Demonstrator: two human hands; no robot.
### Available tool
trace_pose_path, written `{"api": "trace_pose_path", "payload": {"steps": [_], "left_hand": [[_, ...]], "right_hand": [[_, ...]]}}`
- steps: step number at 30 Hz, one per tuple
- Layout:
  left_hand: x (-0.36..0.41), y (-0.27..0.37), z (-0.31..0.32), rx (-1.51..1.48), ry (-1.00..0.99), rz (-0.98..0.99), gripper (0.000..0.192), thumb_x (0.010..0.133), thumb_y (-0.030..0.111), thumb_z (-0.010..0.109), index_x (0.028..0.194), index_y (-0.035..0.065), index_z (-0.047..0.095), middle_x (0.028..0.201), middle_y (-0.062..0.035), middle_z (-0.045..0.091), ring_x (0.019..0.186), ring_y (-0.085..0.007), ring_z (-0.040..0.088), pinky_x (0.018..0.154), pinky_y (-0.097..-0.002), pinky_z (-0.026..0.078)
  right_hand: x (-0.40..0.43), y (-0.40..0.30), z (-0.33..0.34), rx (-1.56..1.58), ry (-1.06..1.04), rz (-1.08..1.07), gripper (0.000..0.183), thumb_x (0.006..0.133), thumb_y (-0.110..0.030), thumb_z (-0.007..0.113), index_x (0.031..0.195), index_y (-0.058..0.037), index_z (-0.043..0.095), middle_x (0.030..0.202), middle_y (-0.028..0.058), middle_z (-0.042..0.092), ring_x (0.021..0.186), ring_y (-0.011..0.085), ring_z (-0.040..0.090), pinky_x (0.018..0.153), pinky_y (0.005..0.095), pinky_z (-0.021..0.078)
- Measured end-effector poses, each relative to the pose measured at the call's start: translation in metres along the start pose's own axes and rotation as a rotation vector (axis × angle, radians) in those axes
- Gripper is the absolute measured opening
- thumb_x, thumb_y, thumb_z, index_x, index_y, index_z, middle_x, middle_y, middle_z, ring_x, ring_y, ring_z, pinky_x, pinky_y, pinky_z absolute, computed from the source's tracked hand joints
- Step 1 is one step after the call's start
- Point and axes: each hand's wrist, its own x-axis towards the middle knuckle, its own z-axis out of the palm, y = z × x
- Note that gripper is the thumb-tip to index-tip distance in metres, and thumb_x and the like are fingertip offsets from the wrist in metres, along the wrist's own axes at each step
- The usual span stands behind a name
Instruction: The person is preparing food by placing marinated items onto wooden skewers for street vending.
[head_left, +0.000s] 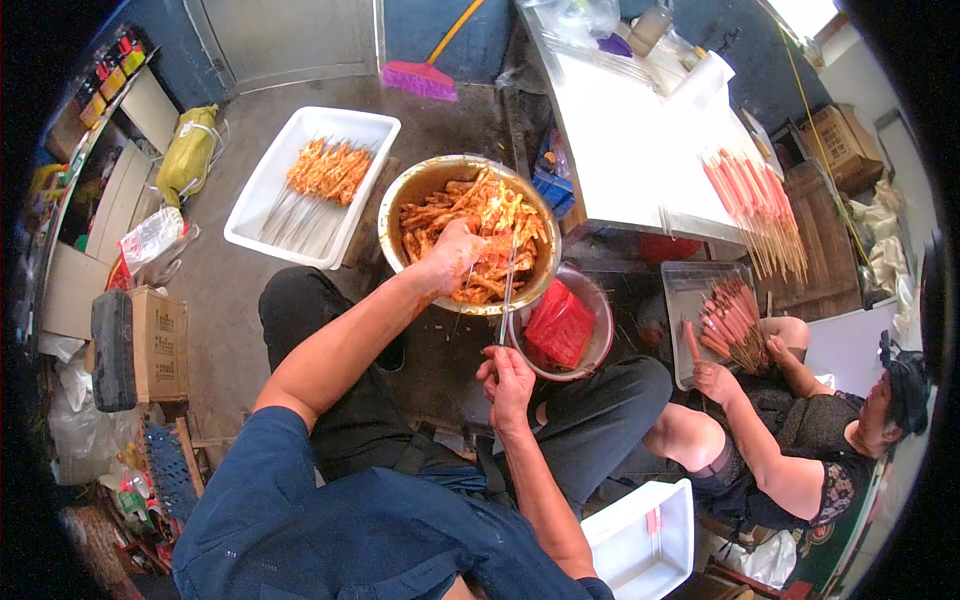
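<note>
A round metal basin (391, 241) full of sauced chicken feet (435, 210) stands in front of me. My left hand (459, 253) reaches over it with fingers closed around a chicken foot, partly hidden by the hand. Below the basin's near rim, my right hand (508, 382) pinches thin metal skewers (507, 304) that point up across the basin to the foot. To the left, a white plastic tray (247, 217) holds a row of skewered chicken feet (330, 171). A bucket (600, 300) with a red package (560, 322) stands at the basin's lower right.
Right, a co-worker (787, 442) holds a skewered sausage above a metal tray (679, 330) of skewered sausages. More lie on the white table (615, 165). Another white tray (637, 555) sits by my right elbow. Left are a carton (159, 345) and shelving; a broom (420, 79) is behind.
</note>
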Motion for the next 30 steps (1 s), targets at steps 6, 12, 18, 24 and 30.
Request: {"api": "trace_pose_path", "payload": {"steps": [6, 12, 18, 24, 30], "left_hand": [[0.002, -0.002, -0.004, 0.073, -0.004, 0.004, 0.033, 0.074, 0.003, 0.070, 0.104, 0.0008, 0.057, 0.091, -0.0090, 0.065, 0.076, -0.0181, 0.065, 0.069, -0.0338, 0.056], [-0.002, -0.003, 0.000, 0.019, -0.009, 0.057, 0.035, 0.074, 0.002, 0.070, 0.106, 0.0014, 0.058, 0.092, -0.0083, 0.065, 0.074, -0.0170, 0.064, 0.067, -0.0326, 0.056], [0.002, -0.007, -0.006, 0.038, 0.076, 0.017, 0.034, 0.072, 0.001, 0.071, 0.103, 0.0028, 0.058, 0.088, -0.0068, 0.065, 0.068, -0.0162, 0.064, 0.059, -0.0310, 0.055], [0.003, -0.004, -0.010, 0.108, 0.171, -0.051, 0.033, 0.076, 0.004, 0.067, 0.107, 0.0027, 0.056, 0.087, -0.0086, 0.065, 0.069, -0.0195, 0.065, 0.058, -0.0317, 0.055], [0.006, 0.004, -0.012, -0.146, 0.191, -0.125, 0.030, 0.083, 0.000, 0.056, 0.112, -0.0020, 0.051, 0.096, -0.0165, 0.064, 0.083, -0.0273, 0.065, 0.068, -0.0371, 0.058]], "right_hand": [[-0.002, 0.002, 0.002, -0.001, -0.006, -0.002, 0.025, 0.091, -0.028, 0.052, 0.091, -0.0042, 0.060, 0.060, 0.0004, 0.054, 0.047, 0.0032, 0.036, 0.042, 0.0188, 0.0261], [-0.003, 0.002, 0.004, -0.012, 0.023, -0.018, 0.025, 0.092, -0.028, 0.051, 0.090, -0.0041, 0.060, 0.060, -0.0002, 0.054, 0.047, 0.0031, 0.037, 0.042, 0.0190, 0.0268], [-0.002, 0.001, 0.002, 0.014, 0.104, -0.064, 0.020, 0.091, -0.024, 0.054, 0.087, -0.0053, 0.059, 0.061, -0.0013, 0.054, 0.045, 0.0027, 0.037, 0.040, 0.0190, 0.0271], [-0.003, 0.001, -0.001, 0.042, 0.134, -0.131, 0.011, 0.089, -0.016, 0.056, 0.092, -0.0059, 0.057, 0.063, -0.0016, 0.056, 0.045, 0.0019, 0.038, 0.041, 0.0174, 0.0276], [-0.007, 0.005, -0.008, -0.050, 0.087, -0.144, 0.012, 0.089, -0.015, 0.056, 0.095, -0.0046, 0.057, 0.065, -0.0013, 0.057, 0.047, 0.0014, 0.039, 0.042, 0.0169, 0.0285]]}}
